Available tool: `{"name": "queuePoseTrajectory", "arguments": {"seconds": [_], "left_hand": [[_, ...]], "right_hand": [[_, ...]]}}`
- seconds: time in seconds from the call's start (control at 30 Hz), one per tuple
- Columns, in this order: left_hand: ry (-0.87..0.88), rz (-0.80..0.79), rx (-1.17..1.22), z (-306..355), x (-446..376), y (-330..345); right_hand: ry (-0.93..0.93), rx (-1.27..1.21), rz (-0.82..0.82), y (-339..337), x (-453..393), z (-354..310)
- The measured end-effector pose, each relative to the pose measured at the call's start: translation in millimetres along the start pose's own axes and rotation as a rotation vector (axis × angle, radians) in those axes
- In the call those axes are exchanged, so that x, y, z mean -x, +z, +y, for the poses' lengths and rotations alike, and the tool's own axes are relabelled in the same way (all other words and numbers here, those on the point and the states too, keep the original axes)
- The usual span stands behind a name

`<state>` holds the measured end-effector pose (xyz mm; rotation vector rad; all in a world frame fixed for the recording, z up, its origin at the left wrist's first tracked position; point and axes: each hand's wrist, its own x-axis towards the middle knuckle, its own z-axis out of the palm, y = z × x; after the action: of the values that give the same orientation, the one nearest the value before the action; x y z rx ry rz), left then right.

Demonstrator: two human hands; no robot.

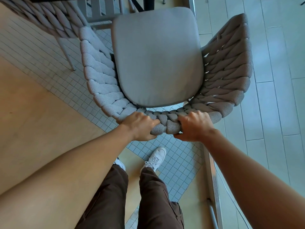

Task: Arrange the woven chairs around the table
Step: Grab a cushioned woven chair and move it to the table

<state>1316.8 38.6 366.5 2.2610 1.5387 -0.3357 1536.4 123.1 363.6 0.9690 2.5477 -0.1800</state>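
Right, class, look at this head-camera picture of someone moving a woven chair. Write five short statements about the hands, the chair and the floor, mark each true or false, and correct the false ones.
1. Both hands grip the top of the woven chair's backrest. True: the left hand and right hand clasp the woven chair at its back rim.
2. The seat cushion is bare. True.
3. The person is barefoot. False: a white shoe shows.
4. Only one woven chair is in view. False: a second woven chair stands at upper left.
5. The floor is carpeted. False: small square tiles lie underfoot.
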Motion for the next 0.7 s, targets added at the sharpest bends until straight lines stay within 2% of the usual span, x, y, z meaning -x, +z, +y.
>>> {"name": "queuePoseTrajectory", "arguments": {"seconds": [0.2,0.5,0.7], "left_hand": [[0.049,-0.044,-0.028,-5,16,9],[0.033,-0.022,-0.033,-26,6,11],[-0.001,0.119,-0.031,-32,10,13]], "right_hand": [[-0.012,-0.044,-0.003,11,13,-21],[-0.041,-0.008,0.050,0,-11,-15],[-0.031,-0.057,0.042,-3,-15,-13]]}}
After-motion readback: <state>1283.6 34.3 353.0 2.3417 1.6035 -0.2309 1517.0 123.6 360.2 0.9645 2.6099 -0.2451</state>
